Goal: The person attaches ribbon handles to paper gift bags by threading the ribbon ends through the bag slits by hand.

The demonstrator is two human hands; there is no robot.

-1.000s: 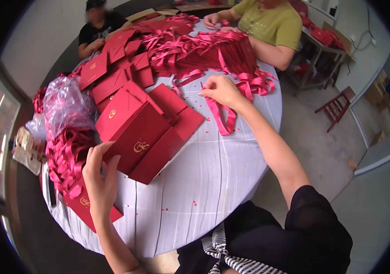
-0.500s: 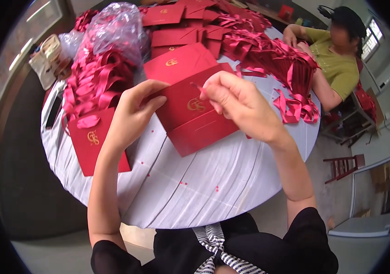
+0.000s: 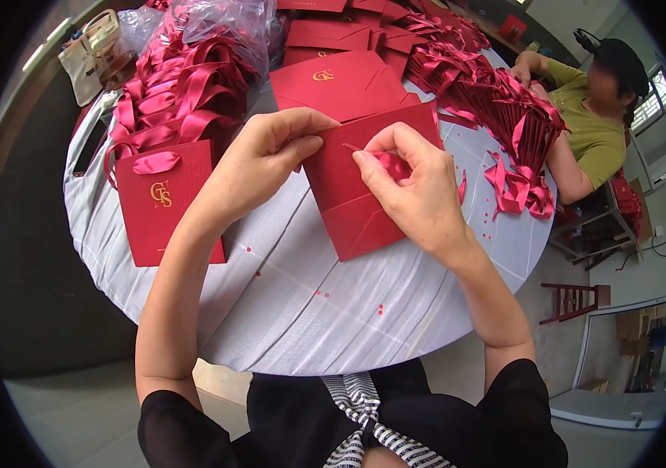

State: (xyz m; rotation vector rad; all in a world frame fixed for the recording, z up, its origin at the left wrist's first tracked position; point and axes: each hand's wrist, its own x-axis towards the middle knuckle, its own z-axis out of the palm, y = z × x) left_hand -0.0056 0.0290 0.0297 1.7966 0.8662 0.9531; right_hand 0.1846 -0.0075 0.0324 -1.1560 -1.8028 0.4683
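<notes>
A flat red paper gift bag (image 3: 333, 222) is held tilted just above the table. My left hand (image 3: 278, 152) grips its upper left edge between thumb and fingers. My right hand (image 3: 419, 183) is closed in a pinch on a red satin ribbon (image 3: 392, 164), in front of the bag's face. The ribbon's thin tip points toward the bag's upper part. Whether it passes through a hole there I cannot tell. Behind the held bag lies another red bag (image 3: 341, 86) with a gold emblem.
A row of ribbon-handled bags (image 3: 163, 207) stands at left, by a clear plastic bag (image 3: 232, 35). Loose ribbons and bags (image 3: 497, 109) pile up at far right. Small red dots lie on the white-covered table (image 3: 302, 312). A person in a green shirt (image 3: 586, 132) sits across at right.
The held bag's gold emblem no longer shows; whether it is turned over or covered by my right hand I cannot tell. More ribbon shows in my right hand. The whole view has shifted slightly.
</notes>
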